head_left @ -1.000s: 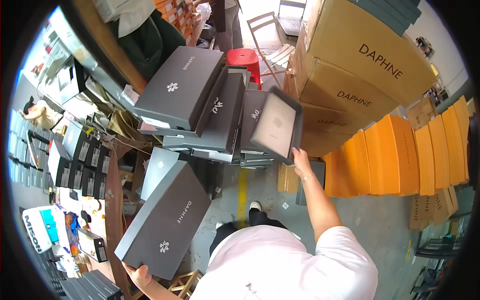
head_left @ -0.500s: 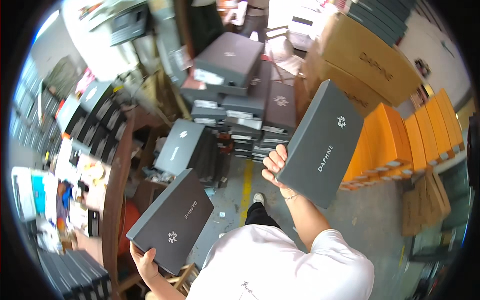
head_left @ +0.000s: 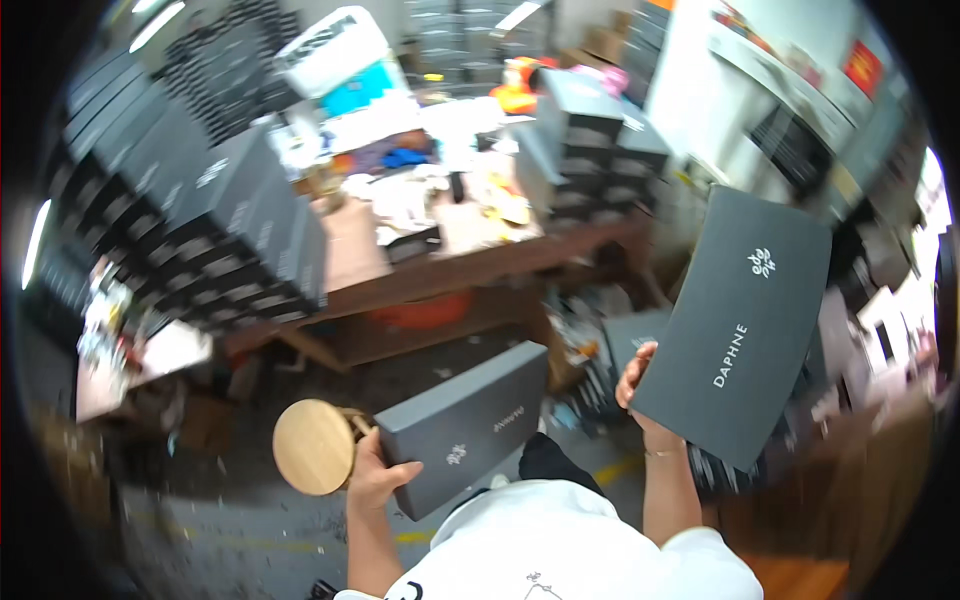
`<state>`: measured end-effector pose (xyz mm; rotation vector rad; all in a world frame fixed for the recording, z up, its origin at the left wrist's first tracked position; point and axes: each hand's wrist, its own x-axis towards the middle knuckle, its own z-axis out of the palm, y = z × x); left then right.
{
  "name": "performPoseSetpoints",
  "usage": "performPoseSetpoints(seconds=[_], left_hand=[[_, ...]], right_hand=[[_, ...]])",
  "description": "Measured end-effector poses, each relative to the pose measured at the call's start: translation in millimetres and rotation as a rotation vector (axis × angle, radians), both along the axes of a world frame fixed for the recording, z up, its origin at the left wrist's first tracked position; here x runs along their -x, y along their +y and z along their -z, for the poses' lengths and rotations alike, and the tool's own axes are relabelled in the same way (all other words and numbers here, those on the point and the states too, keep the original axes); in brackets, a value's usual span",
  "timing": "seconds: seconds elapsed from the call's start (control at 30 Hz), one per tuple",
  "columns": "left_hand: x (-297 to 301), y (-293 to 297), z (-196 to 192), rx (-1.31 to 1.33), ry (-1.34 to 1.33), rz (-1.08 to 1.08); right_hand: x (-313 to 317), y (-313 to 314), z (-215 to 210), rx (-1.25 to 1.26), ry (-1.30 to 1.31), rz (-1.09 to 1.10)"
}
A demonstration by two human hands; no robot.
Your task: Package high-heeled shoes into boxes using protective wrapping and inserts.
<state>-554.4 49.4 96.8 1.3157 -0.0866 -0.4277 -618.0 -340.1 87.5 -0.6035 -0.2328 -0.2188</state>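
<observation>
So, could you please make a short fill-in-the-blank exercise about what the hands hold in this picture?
1. Each hand holds one dark grey ____.
2. The box in the right hand is held ____ than the box in the left hand.
3. The stool beside the left hand has a round ____ seat.

Missing words: box; higher; wooden

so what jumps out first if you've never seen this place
Two flat dark grey cardboard boxes, one in each hand: the larger raised by the right hand, the other gripped low by the left hand. Behind, a cluttered wooden table and a round wooden stool.
</observation>
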Motion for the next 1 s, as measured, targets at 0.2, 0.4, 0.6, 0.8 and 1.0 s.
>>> performPoseSetpoints(seconds=[0.2,0.4,0.6,0.8,1.0], left_hand=[[-33.4,18.4,-5.7,-0.074,-0.079,-0.151],[-85.9,7.4,-12.9,-0.237,-0.088,-0.305],[-124.3,-9.6,-22.5,-0.395,0.012,-0.464],[-174.9,13.8,-28.6,-0.538,-0.038,-0.381],[-257.8,8.2,-68.7,-0.533,0.012,-0.220]], right_hand=[[-102.7,2.4,-1.3,0.770,0.381,0.303],[-210.9,-10.6,-22.1,1.118,0.286,0.031],[-342.8,17.4,-26.2,1.000,0.114,-0.213],[-430.8,56.9,-26.8,0.810,0.089,-0.383],[-492.5,70.1,-13.9,0.652,0.200,-0.545]])
